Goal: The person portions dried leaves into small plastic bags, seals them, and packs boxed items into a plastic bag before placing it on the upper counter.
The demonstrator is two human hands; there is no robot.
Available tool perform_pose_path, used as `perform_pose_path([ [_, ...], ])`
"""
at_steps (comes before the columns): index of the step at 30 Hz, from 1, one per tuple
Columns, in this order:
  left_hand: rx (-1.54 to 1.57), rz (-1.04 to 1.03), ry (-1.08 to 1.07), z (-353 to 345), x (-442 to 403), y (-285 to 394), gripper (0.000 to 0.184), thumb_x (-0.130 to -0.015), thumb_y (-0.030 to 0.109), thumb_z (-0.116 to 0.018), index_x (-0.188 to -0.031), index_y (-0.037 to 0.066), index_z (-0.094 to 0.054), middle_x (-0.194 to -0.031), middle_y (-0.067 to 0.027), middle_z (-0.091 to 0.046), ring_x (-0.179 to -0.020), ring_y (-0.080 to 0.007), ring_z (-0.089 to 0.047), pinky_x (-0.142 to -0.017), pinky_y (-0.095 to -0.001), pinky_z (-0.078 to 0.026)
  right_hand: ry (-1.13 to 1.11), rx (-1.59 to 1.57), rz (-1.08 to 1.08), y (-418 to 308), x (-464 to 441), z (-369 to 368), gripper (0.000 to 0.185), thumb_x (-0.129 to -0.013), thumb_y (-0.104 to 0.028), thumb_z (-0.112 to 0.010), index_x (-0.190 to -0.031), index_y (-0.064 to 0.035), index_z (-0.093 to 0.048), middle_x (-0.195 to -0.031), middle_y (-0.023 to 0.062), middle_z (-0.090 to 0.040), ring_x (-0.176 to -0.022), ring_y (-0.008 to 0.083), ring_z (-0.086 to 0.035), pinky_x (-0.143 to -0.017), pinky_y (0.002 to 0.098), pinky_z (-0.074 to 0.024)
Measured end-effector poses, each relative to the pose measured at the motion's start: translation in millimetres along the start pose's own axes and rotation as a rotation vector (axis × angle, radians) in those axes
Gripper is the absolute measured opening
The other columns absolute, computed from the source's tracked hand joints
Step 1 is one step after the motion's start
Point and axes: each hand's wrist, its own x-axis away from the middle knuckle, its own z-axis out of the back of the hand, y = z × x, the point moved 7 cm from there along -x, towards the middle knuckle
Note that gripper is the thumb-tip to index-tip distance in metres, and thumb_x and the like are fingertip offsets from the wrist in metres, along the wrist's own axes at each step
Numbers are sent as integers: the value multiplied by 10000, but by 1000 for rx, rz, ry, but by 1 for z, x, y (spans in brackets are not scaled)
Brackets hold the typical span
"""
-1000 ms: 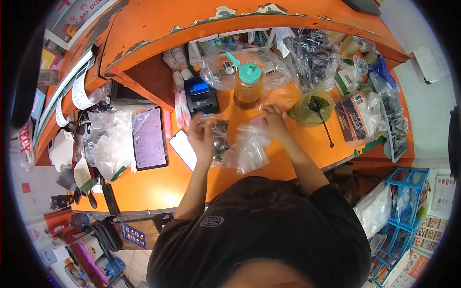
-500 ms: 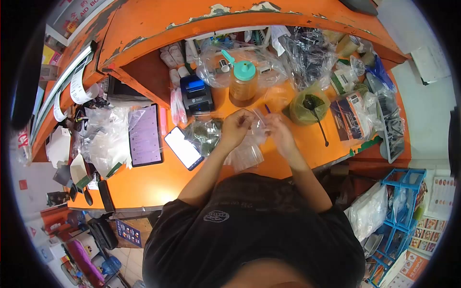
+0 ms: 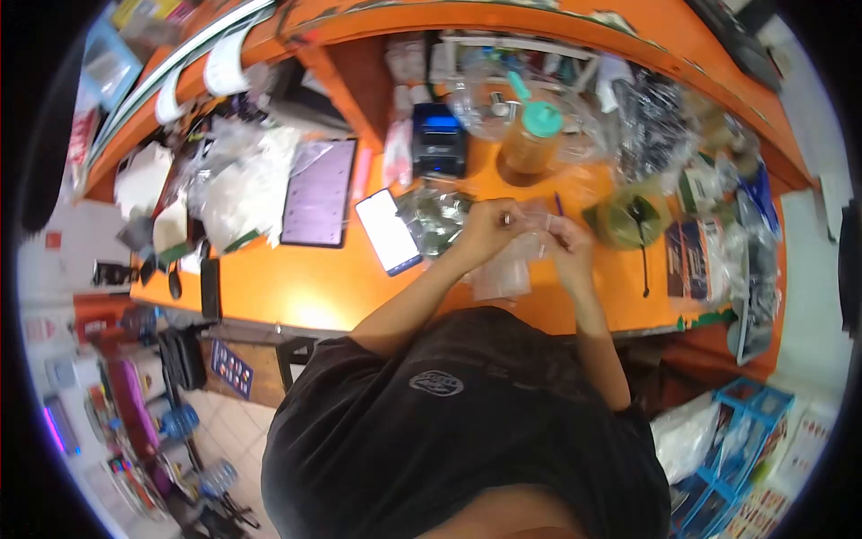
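My left hand (image 3: 489, 226) and my right hand (image 3: 571, 244) are both closed, pinching the upper edge of a small clear plastic bag (image 3: 537, 241) between them. Under it on the orange counter lie more flat clear plastic bags (image 3: 503, 280). Beside my left hand are clear bags with dark green contents (image 3: 435, 221). To the right of my right hand stands an open yellowish bag (image 3: 620, 226) with dark stuff in it and a long black spoon (image 3: 644, 260) leaning out. A blue pen (image 3: 558, 205) lies just behind my right hand.
A lit phone (image 3: 389, 235) and a tablet (image 3: 316, 202) lie on the left. Behind the hands stand a black label printer (image 3: 440, 148) and a bottle with a teal lid (image 3: 532, 148). Crumpled plastic (image 3: 660, 126) fills the shelf; an orange ledge (image 3: 503, 22) overhangs it.
The camera view has swung, so the counter and its things appear farther right and mostly higher. Both hands still hold the clear bag, with its edge now stretched between them.
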Motion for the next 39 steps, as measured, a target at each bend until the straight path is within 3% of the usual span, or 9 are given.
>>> perform_pose_path([
  [4, -213, 20, 305, 42, 23, -3, 189, -820, 174, -693, -810, -6, -635, -598, -27, -556, -544, -92, -518, -496, -247, -397, 16, 45, -134, 2, 5, 1, 139, -898, -94, -575, -799, -7, -619, -669, -26, -570, -601, 59, -521, -526, 216, -413],
  [5, -151, 88, 497, 67, 38, -1, 239, -765, 204, -700, -846, -3, -612, -685, -126, -585, -626, -229, -562, -590, -356, -442, 2, 105, -105, 11, 3, 10, 194, -913, -119, -562, -758, -8, -601, -635, -33, -551, -582, 51, -508, -509, 212, -400],
  [7, -550, -94, 810, 116, 68, -19, 421, -714, 153, -671, -1070, -17, -525, -920, -190, -579, -880, -316, -561, -758, -412, -439, -72, 66, -153, 30, 1, 25, 356, -948, -204, -526, -636, -32, -529, -534, -41, -494, -529, 37, -488, -463, 203, -369],
  [10, -898, 278, 829, 157, 102, -60, 881, -622, 276, -721, -1306, -57, -276, -1370, -293, -261, -1192, -451, -358, -955, -539, -326, -55, 19, -332, 13, 12, 13, 293, -933, -188, -549, -677, -45, -554, -552, -19, -517, -507, 44, -498, -460, 205, -373],
  [18, -1097, 479, 753, 142, 105, -86, 1136, -559, 344, -817, -1383, -61, -148, -1466, -302, -58, -1240, -439, -341, -907, -530, -410, -148, -11, -265, 15, 6, -15, 178, -898, -158, -595, -762, -47, -568, -600, -10, -543, -514, 60, -518, -474, 210, -393],
  [28, -1252, 879, 338, 173, 149, -66, 1021, -598, 420, -800, -1354, -34, -285, -1503, -256, -23, -1270, -361, -325, -823, -450, -469, -153, -22, -238, 12, 11, -7, 60, -864, -74, -606, -825, -31, -591, -615, -8, -551, -556, 78, -539, -505, 218, -417],
  [32, -1079, 185, 457, 144, 101, -18, 959, -628, 277, -810, -1360, -22, -269, -1475, -267, -145, -1192, -387, -417, -946, -457, -409, -62, 10, -166, -5, 9, -18, 84, -845, -38, -604, -770, -3, -587, -601, 17, -552, -576, 80, -550, -522, 232, -428],
  [34, -651, -47, 157, 99, 65, 33, 946, -639, 274, -805, -1368, -16, -276, -1421, -264, -282, -1228, -357, -405, -1010, -428, -348, -75, 186, -98, -13, 7, -22, 111, -840, -34, -602, -743, 13, -579, -591, 36, -547, -573, 77, -541, -523, 244, -428],
  [39, -203, -64, -338, 4, 28, 57, 955, -641, 259, -801, -1385, -18, -270, -1339, -208, -412, -1264, -313, -396, -1032, -384, -329, 11, 342, 244, -63, 8, -22, 250, -824, -115, -636, -637, 24, -546, -567, 165, -501, -470, 210, -474, -480, 343, -377],
])
